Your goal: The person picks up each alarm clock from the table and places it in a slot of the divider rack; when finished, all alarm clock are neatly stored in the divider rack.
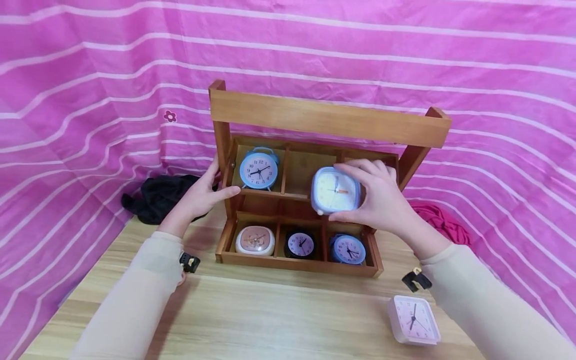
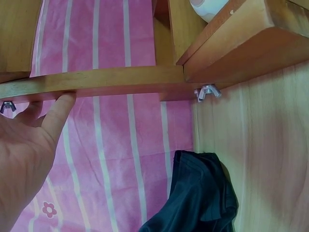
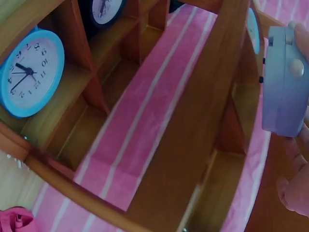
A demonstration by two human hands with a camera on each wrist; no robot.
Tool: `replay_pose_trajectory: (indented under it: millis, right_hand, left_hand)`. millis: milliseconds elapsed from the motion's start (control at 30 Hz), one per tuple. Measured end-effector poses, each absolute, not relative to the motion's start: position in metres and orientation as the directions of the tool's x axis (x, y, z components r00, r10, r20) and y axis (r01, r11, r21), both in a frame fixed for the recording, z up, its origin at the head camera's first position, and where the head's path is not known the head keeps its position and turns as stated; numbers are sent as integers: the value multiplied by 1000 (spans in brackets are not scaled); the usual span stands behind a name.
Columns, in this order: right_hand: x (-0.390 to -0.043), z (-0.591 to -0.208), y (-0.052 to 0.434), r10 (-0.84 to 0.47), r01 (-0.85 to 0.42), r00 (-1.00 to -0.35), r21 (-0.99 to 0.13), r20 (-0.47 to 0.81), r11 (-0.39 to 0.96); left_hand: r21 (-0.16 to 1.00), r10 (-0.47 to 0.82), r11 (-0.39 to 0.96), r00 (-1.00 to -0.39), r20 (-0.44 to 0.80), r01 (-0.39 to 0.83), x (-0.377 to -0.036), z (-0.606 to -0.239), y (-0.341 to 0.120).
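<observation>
A wooden organizer [image 1: 330,117] with open compartments stands on a pale wood-grain table [image 1: 270,315], backed by a pink cloth with white stripes [image 1: 90,75]. The right hand [image 1: 382,197] holds a pale lavender clock [image 1: 335,190], square with rounded corners, its fingers curled over the top and its thumb under the lower edge; the clock sits in front of the upper right compartment, facing outward. The left hand [image 1: 204,192] rests against the organizer's left upright, fingers nearly straight and gripping nothing. The upper left compartment holds a round blue clock with twin bells [image 1: 258,170]; the upper middle one shows only bare wood. The lower row holds three clocks: a rounded pink one [image 1: 255,240], a small black one [image 1: 300,244], and a round blue one [image 1: 348,249] (just beneath the raised clock). A flat white square clock [image 1: 413,320] lies face up on the table near the right forearm. Crumpled black fabric [image 1: 159,197] sits left of the organizer, crumpled red fabric [image 1: 438,220] to its right.
</observation>
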State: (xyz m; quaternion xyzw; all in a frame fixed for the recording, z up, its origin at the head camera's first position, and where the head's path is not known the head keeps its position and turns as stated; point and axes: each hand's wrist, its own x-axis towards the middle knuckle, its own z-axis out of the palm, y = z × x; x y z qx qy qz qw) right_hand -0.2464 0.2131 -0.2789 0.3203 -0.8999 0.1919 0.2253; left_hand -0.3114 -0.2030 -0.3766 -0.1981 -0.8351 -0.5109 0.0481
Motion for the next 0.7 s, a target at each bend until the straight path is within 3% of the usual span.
replay_pose_trajectory:
  millis: [700]
  right_hand:
    - [-304, -291, 177, -406, -543, -809, -275, 425, 794]
  left_hand:
    - [836, 289, 400, -917, 275, 377, -311, -376, -202]
